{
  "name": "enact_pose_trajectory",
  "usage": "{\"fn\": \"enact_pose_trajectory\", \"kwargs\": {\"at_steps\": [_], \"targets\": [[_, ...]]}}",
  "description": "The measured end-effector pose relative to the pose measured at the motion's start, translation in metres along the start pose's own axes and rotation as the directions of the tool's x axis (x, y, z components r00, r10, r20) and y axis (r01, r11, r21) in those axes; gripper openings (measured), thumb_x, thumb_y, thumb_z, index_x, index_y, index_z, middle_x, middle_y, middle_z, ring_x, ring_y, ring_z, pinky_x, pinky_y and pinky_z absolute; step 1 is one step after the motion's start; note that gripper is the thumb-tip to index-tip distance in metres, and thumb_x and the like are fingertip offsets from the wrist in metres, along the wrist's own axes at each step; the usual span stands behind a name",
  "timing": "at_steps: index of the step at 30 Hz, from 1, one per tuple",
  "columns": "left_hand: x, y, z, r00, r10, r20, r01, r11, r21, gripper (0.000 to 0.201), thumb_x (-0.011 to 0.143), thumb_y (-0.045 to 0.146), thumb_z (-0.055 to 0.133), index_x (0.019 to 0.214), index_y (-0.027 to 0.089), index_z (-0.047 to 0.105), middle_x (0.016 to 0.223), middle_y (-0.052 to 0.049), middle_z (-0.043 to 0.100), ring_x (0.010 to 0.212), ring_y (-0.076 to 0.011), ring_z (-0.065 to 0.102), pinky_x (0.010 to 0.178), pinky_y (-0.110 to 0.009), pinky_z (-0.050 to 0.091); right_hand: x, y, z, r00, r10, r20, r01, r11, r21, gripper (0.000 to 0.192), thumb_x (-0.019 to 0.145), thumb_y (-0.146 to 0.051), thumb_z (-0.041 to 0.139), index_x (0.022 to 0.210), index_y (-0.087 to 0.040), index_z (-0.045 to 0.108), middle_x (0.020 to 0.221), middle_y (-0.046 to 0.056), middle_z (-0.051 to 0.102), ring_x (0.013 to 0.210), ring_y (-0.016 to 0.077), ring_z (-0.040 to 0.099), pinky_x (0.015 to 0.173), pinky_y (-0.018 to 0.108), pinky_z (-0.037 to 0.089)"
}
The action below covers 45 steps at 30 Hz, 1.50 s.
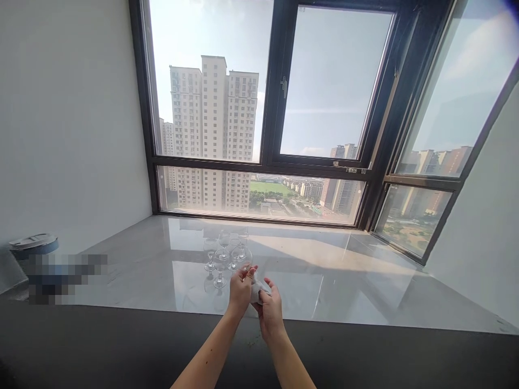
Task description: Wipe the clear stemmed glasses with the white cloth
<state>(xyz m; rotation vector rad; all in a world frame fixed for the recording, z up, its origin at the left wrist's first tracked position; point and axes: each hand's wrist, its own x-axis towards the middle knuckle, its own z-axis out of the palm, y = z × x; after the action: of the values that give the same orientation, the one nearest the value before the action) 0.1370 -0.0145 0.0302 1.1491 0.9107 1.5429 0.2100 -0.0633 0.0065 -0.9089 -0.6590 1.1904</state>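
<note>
Window (259, 108) ahead, wide marble sill (324, 270) below it. Cluster of stemmed glasses (223, 256) stands on the sill, just beyond my hands. My left hand (240, 292) pinches a glass (242, 254) by its bowl; my right hand (270, 308) is closed on a white cloth (256, 292) against it. Best to support the bowl, not the stem, and rub lightly.

1. Left hand (240, 292) and right hand (270, 309) meet over the near edge of the tabletop (324, 270), both closed on a small white cloth (257, 290).
2. Clear stemmed glasses (225, 254) stand upright in a cluster just beyond the hands; exact count unclear.
3. Tabletop is pale, glossy, reflecting the window (284, 108).
4. Window frame dark; high-rise blocks visible outside.
5. Round grey lidded container (33, 243) sits at far left, well apart from the glasses.
</note>
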Motion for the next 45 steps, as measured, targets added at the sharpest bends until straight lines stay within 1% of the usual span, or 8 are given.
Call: {"fn": "enact_pose_trajectory", "kwargs": {"at_steps": [5, 9, 15, 19, 25, 31, 39, 45], "targets": [[-0.002, -0.001, -0.005, 0.999, 0.000, 0.038, -0.003, 0.997, 0.081, 0.047, 0.075, 0.052, 0.063, 0.100, 0.013, 0.066, 0.104, -0.016, 0.071, 0.087, -0.0220, 0.067, 0.071, -0.029, 0.050, 0.013, -0.001, -0.017, 0.992, -0.018, -0.122, 0.016, 1.000, -0.017, 0.058, 0.073, -0.038, 0.057, 0.124, -0.016, 0.041, 0.097, 0.010, 0.069, 0.084, 0.0256, 0.069, 0.060, 0.031, 0.055], [-0.007, -0.012, -0.017, 1.000, 0.015, 0.022, -0.020, 0.975, 0.223, 0.048, 0.074, 0.054, 0.062, 0.100, 0.015, 0.068, 0.099, -0.014, 0.072, 0.090, -0.0247, 0.066, 0.073, -0.031, 0.050, 0.031, -0.010, -0.031, 0.939, -0.251, -0.236, 0.195, 0.952, -0.236, 0.057, 0.075, -0.043, 0.057, 0.124, -0.017, 0.044, 0.094, 0.009, 0.069, 0.078, 0.0237, 0.068, 0.060, 0.031, 0.053], [-0.008, -0.032, -0.035, 0.993, 0.110, 0.044, -0.118, 0.917, 0.382, 0.036, 0.078, 0.049, 0.058, 0.094, 0.020, 0.072, 0.095, -0.010, 0.073, 0.091, -0.0250, 0.065, 0.080, -0.034, 0.048, 0.045, -0.032, -0.037, 0.904, -0.414, 0.106, 0.359, 0.600, -0.715, 0.039, 0.066, -0.043, 0.070, 0.099, -0.024, 0.062, 0.087, 0.007, 0.068, 0.085, 0.0279, 0.062, 0.074, 0.036, 0.047], [-0.008, -0.036, -0.036, 0.988, 0.150, 0.046, -0.156, 0.900, 0.407, 0.031, 0.078, 0.045, 0.057, 0.091, 0.021, 0.072, 0.096, -0.009, 0.072, 0.094, -0.0251, 0.065, 0.084, -0.036, 0.047, 0.037, -0.037, -0.028, 0.794, -0.585, 0.167, 0.480, 0.433, -0.763, 0.052, 0.070, -0.046, 0.069, 0.115, -0.022, 0.058, 0.114, 0.012, 0.062, 0.110, 0.0321, 0.051, 0.092, 0.043, 0.040], [-0.010, -0.039, -0.037, 0.978, 0.162, 0.132, -0.205, 0.860, 0.468, 0.025, 0.077, 0.025, 0.051, 0.092, 0.023, 0.071, 0.094, -0.006, 0.072, 0.090, -0.0220, 0.065, 0.082, -0.033, 0.047, 0.026, -0.028, -0.011, 0.784, -0.480, 0.394, 0.613, 0.499, -0.612, 0.078, 0.069, -0.035, 0.071, 0.138, -0.026, 0.036, 0.116, 0.007, 0.061, 0.105, 0.0251, 0.057, 0.091, 0.040, 0.044], [-0.011, -0.040, -0.038, 0.967, 0.173, 0.189, -0.242, 0.857, 0.455, 0.027, 0.078, 0.023, 0.051, 0.098, 0.021, 0.068, 0.097, -0.007, 0.070, 0.089, -0.0204, 0.065, 0.081, -0.031, 0.048, 0.021, -0.022, 0.007, 0.796, -0.469, 0.382, 0.603, 0.557, -0.571, 0.070, 0.068, -0.028, 0.068, 0.134, -0.026, 0.042, 0.106, 0.005, 0.065, 0.090, 0.0211, 0.062, 0.081, 0.035, 0.049], [-0.022, -0.021, -0.053, 0.836, 0.535, 0.120, -0.434, 0.511, 0.743, 0.029, 0.083, 0.037, 0.055, 0.106, 0.019, 0.055, 0.102, -0.009, 0.059, 0.099, -0.0239, 0.057, 0.089, -0.040, 0.045, 0.035, -0.083, -0.005, 0.829, -0.559, 0.008, 0.524, 0.771, -0.363, 0.069, 0.076, -0.042, 0.067, 0.132, -0.022, 0.032, 0.110, 0.009, 0.065, 0.097, 0.0199, 0.061, 0.083, 0.037, 0.048], [0.001, -0.018, -0.074, 0.791, 0.554, -0.258, -0.080, 0.512, 0.856, 0.044, 0.081, 0.041, 0.056, 0.116, 0.015, 0.046, 0.100, -0.010, 0.053, 0.097, -0.0247, 0.052, 0.089, -0.041, 0.043, 0.089, -0.107, -0.058, 0.720, -0.675, -0.160, 0.444, 0.625, -0.642, 0.077, 0.068, -0.050, 0.069, 0.130, -0.023, 0.033, 0.106, 0.007, 0.066, 0.095, 0.0219, 0.061, 0.083, 0.035, 0.044]]}}
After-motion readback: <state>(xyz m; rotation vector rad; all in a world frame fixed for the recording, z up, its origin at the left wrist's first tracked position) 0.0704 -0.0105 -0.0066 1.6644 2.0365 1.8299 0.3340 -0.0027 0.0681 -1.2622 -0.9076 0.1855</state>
